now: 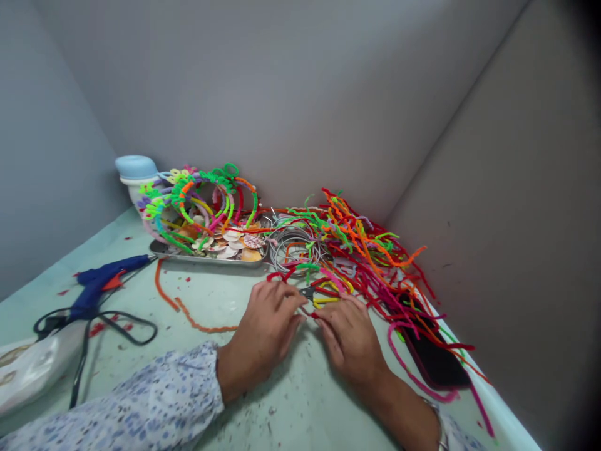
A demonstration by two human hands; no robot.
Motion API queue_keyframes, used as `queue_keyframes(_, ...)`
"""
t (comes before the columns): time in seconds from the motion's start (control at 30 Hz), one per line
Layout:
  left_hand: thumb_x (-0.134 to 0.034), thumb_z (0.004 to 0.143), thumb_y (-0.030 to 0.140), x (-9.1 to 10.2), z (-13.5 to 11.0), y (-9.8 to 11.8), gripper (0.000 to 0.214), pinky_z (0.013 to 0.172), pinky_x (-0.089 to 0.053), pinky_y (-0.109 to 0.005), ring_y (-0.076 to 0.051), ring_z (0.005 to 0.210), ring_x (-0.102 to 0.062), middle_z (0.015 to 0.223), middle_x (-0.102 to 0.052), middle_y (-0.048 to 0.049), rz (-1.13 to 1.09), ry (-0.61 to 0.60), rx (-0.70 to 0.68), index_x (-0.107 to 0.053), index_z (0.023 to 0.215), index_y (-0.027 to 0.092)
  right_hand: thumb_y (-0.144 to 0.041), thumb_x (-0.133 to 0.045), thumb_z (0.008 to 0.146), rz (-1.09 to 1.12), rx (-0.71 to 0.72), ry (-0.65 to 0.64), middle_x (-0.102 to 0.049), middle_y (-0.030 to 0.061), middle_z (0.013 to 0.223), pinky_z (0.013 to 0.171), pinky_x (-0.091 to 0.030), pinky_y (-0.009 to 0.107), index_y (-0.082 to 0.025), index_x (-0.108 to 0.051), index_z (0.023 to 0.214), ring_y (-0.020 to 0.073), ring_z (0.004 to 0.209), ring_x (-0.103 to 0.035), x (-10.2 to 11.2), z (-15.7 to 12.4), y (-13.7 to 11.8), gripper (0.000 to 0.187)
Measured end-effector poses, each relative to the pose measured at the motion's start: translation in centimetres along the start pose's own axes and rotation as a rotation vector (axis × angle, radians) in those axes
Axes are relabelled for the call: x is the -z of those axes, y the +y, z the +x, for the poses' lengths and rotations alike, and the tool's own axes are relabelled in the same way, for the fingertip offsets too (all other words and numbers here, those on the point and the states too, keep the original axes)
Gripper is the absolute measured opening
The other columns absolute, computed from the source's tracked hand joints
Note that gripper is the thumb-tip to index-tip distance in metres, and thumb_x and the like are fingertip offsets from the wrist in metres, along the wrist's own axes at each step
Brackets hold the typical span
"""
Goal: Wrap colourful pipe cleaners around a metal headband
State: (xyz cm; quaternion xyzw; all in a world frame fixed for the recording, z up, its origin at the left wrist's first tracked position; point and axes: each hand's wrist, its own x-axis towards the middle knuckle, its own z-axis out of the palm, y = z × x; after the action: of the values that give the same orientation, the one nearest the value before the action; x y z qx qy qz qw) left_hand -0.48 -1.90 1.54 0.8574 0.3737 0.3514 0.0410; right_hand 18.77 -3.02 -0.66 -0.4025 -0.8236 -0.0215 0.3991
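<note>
My left hand point(267, 326) and my right hand point(350, 338) lie close together on the pale green table point(211, 300), fingers curled and fingertips almost meeting. Between the fingertips sits a short red piece of pipe cleaner point(313, 315), pinched from both sides. Just beyond the fingers lie yellow-handled pliers point(323, 294). Behind them spreads a big tangle of red, orange and green pipe cleaners point(370, 250). Coils of silver wire hoops point(293, 247) rest beside that tangle.
A metal tray point(206, 258) holds shells and colourful wrapped headbands point(201, 200). A blue glue gun point(101, 285) with a black cord lies at the left. A loose orange pipe cleaner point(188, 313) and a black phone point(434, 357) lie on the table. Grey walls enclose the corner.
</note>
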Motion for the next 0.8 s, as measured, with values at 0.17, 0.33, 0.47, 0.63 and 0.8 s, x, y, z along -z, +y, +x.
queue_keyframes(0.17,-0.053,0.086,0.019,0.1,0.2,-0.2,0.016,0.081,-0.045,-0.038,-0.021,0.094,-0.054,0.100,-0.058,-0.0073,-0.312,0.203,0.371,-0.052,0.102,0.020,-0.014,-0.052,0.088,0.022,-0.162,0.164,-0.064,0.0048,0.090,0.084,-0.042,0.042,-0.022,-0.057,0.098,0.0216,0.089,-0.058,0.1,-0.2,0.4,0.013)
queue_keyframes(0.33,-0.053,0.080,0.017,-0.4,1.0,-0.9,0.035,0.083,-0.047,-0.036,-0.018,0.093,-0.060,0.105,-0.063,-0.0086,-1.091,-0.031,0.641,-0.048,0.115,0.019,-0.011,-0.053,0.086,0.116,-0.090,0.170,-0.063,0.0034,0.087,0.087,-0.041,0.042,-0.021,-0.057,0.096,0.0200,0.086,-0.057,0.0,-0.3,-0.2,0.015)
queue_keyframes(0.47,-0.049,0.071,0.008,-0.4,1.3,-1.2,0.031,0.079,-0.047,-0.034,-0.017,0.082,-0.062,0.090,-0.067,-0.0071,-1.410,-0.122,0.675,-0.055,0.100,0.017,-0.011,-0.053,0.085,0.148,-0.120,0.207,-0.062,0.0035,0.086,0.084,-0.043,0.040,-0.021,-0.057,0.095,0.0196,0.085,-0.057,0.0,-0.3,-0.3,0.015)
queue_keyframes(0.63,-0.047,0.064,0.007,-0.5,1.0,-1.3,0.012,0.075,-0.048,-0.034,-0.017,0.076,-0.062,0.078,-0.066,-0.0065,-1.504,-0.074,0.712,-0.052,0.068,0.017,-0.017,-0.052,0.088,0.154,-0.257,0.263,-0.061,0.0042,0.088,0.079,-0.045,0.038,-0.022,-0.058,0.094,0.0205,0.087,-0.057,0.1,-0.4,0.1,0.010)
queue_keyframes(0.8,-0.057,0.073,0.013,-0.4,0.9,-1.0,0.014,0.076,-0.050,-0.035,-0.014,0.073,-0.063,0.089,-0.066,-0.0053,-1.300,-0.101,0.636,-0.048,0.062,0.017,-0.021,-0.052,0.089,0.148,-0.339,0.279,-0.061,0.0040,0.087,0.078,-0.045,0.038,-0.022,-0.058,0.092,0.0208,0.085,-0.057,0.0,-0.4,0.3,0.007)
